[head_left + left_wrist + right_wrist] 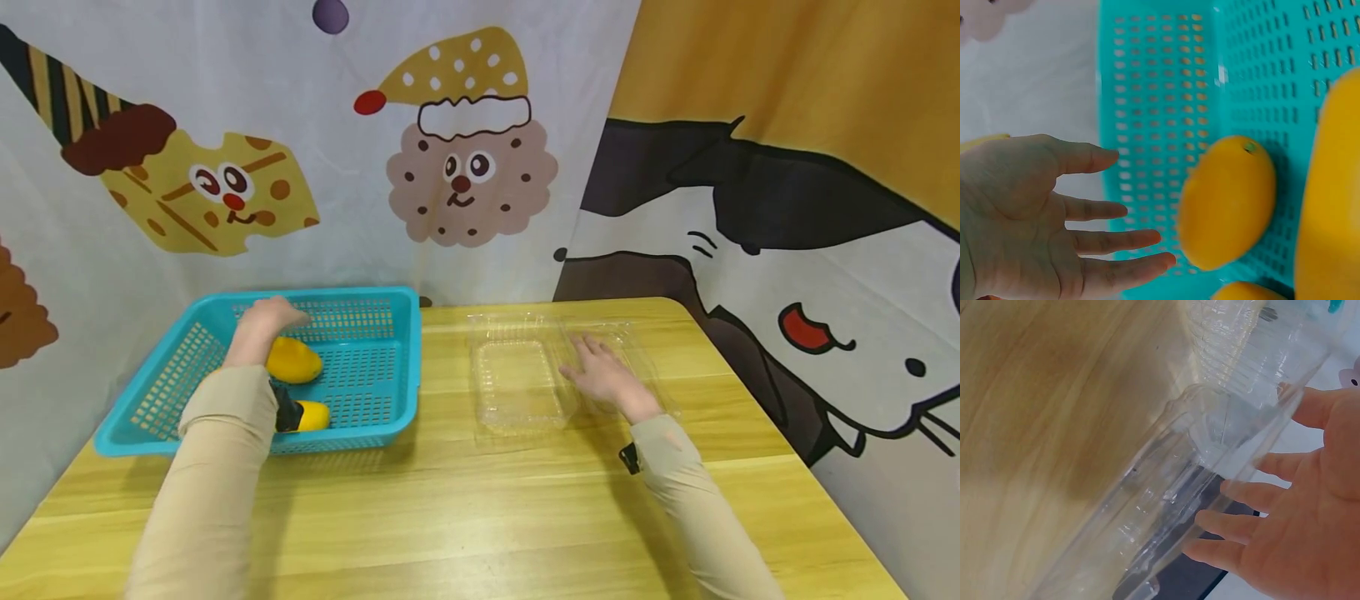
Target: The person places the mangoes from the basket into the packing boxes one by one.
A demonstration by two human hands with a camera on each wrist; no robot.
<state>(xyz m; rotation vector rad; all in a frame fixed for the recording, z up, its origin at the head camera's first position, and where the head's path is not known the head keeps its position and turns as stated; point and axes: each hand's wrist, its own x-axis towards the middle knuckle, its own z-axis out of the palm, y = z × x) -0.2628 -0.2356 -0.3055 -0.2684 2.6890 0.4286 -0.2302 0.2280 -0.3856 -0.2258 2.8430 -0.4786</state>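
My left hand [264, 327] is over the left part of a turquoise plastic basket [360, 365], fingers extended and holding nothing. Beneath and beside it lie yellow mangoes, one mango [296, 362] near the hand and another partly hidden mango [315, 416] nearer the front. In the left wrist view the fingers spread toward a mango [1229, 203], apart from a larger yellow fruit [1335, 200] at the edge. To the right, my right hand [600, 375] has its straight fingers at the hinged side of an opened clear plastic clamshell box [517, 387]; the fingertips appear to touch its lid [1235, 450].
A wooden table [450, 517] carries the basket on its left and the clamshell box on its right. Behind the table hangs a printed curtain [337, 125] with cartoon figures, close to the basket's back rim.
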